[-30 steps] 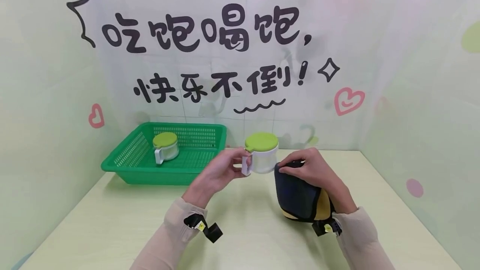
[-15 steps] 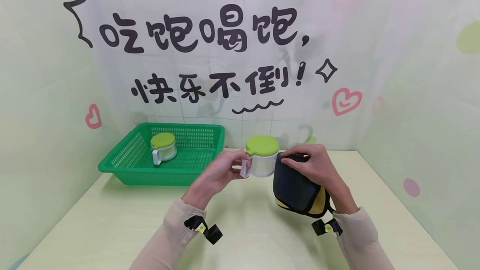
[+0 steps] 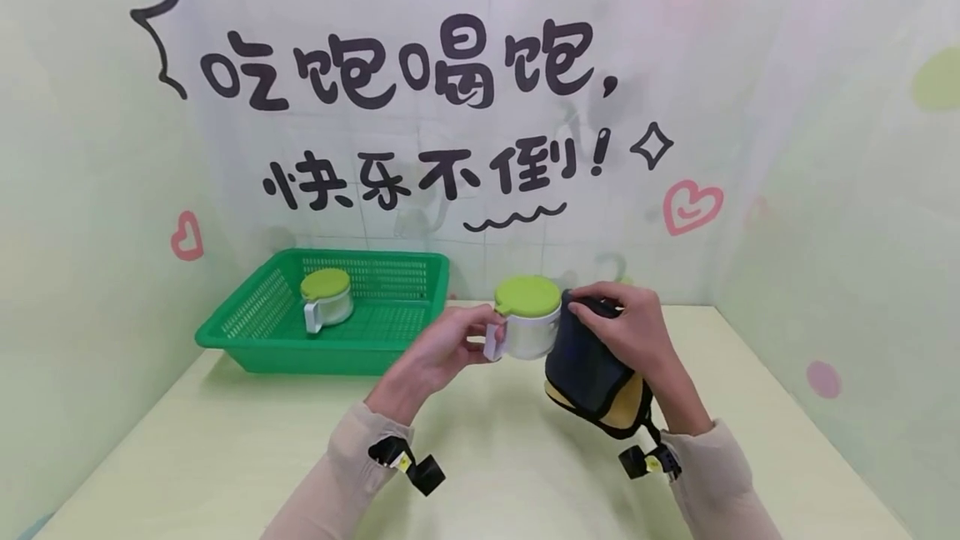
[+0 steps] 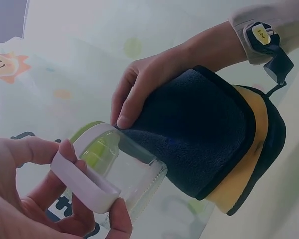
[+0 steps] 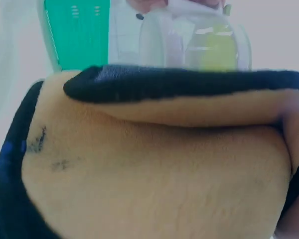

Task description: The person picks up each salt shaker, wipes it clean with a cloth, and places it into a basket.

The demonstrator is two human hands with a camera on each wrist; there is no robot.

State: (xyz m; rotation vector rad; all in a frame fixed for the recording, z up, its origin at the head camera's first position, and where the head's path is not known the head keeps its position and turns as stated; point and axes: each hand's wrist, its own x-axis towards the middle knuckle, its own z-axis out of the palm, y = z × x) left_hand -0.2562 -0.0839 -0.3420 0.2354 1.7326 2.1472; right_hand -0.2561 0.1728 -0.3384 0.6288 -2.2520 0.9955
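Note:
My left hand (image 3: 444, 346) grips the white handle (image 4: 82, 184) of a clear seasoning jar (image 3: 531, 336) with a green lid, held up above the table. On the jar's right side, my right hand (image 3: 636, 325) pinches a folded cleaning cloth (image 3: 588, 365), navy on one face and yellow on the other, with black edging. In the left wrist view the cloth (image 4: 199, 129) lies against the glass, and the right thumb and fingers sit close to the lid. The cloth's yellow face (image 5: 159, 169) fills most of the right wrist view and hides the right fingers.
A green plastic basket (image 3: 315, 361) stands at the back left of the table (image 3: 480, 457). Inside it is a second jar (image 3: 327, 298) with the same green lid and white handle. A printed curtain (image 3: 450, 123) hangs behind the table.
The cloth has risen and swung left, closer against the jar's side, with my right hand shifting slightly up. The left hand keeps its grip on the handle as the jar lowers a little.

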